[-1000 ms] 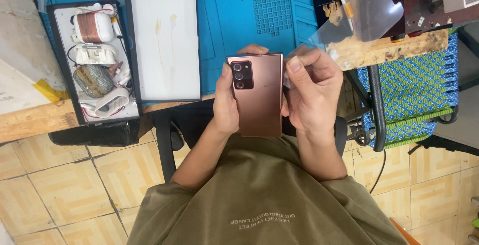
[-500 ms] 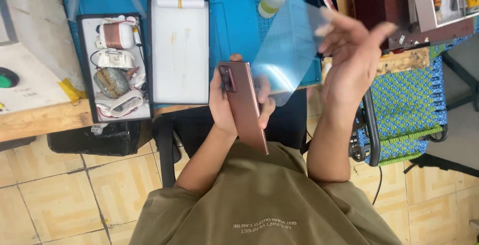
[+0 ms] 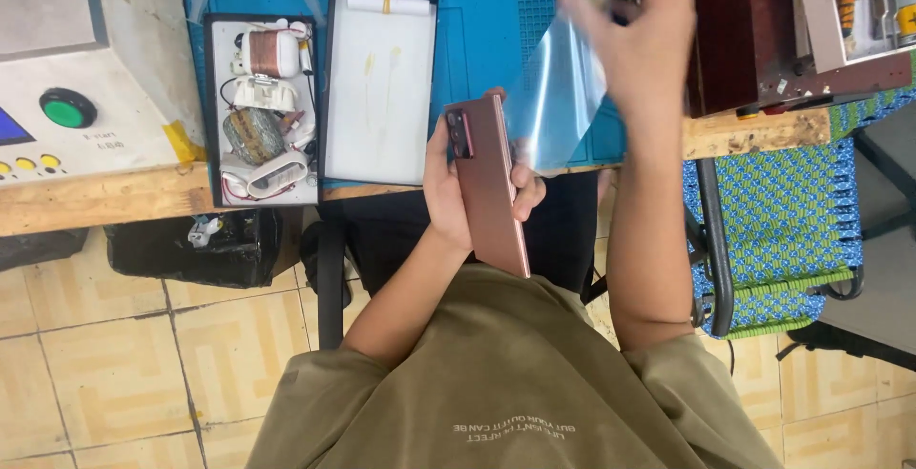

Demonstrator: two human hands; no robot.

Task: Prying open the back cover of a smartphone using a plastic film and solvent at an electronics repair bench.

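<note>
Phone in your left hand, back facing up.
Your right hand pinches the clear film, lifted just right of the phone.

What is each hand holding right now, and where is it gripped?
The left hand grips a bronze phone around its middle, camera side up. The right hand holds a clear film sheet by its top edge.

— What colour is the phone?
— Coppery pink, with a black camera block. The film is clear with a pale blue tint.
— And underneath?
— A bright blue mat on a bare-wood counter. The chair is woven blue and green, the shirt olive, the floor beige patterned tile.
</note>
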